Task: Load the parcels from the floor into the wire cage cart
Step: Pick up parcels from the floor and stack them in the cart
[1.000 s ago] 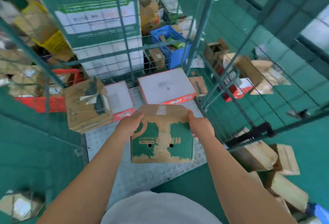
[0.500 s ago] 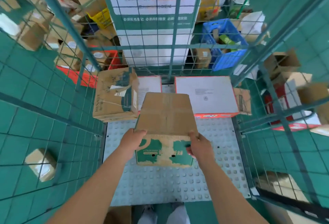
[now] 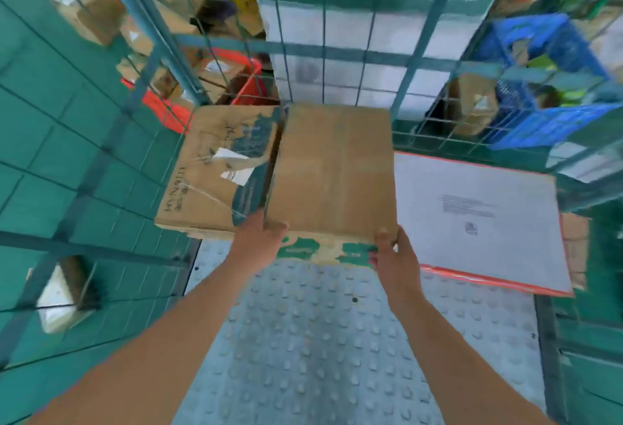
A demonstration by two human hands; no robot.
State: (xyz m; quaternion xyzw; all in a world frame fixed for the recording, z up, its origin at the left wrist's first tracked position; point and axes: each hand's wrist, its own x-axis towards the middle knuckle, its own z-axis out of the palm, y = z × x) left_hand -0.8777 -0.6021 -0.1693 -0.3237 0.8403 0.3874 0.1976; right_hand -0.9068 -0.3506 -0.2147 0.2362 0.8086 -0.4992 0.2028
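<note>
The wire cage cart (image 3: 357,53) fills the view, its green mesh walls rising on the left, back and right around a grey studded floor plate (image 3: 320,340). Against the back wall hangs a green and white printed sign (image 3: 364,9). On the plate at the right lies a flat white parcel with a red edge (image 3: 478,219), reaching toward the right wall. In the back left corner sits a worn brown carton with green print and a torn white label (image 3: 215,168). Between these two, a brown cardboard box with a green printed front (image 3: 332,171) is held inside the cart, its left side touching the worn carton and its right edge over the white parcel's near corner; whether it rests on anything beneath cannot be told. The left hand (image 3: 261,239) grips the box's near left corner, fingers curled under the edge. The right hand (image 3: 392,252) grips the near right corner, thumb on top. Outside the mesh stand a blue crate (image 3: 553,114) at right and a red crate (image 3: 236,84) at left, among loose cartons, and a small wrapped packet (image 3: 60,299) lies on the green floor.
</note>
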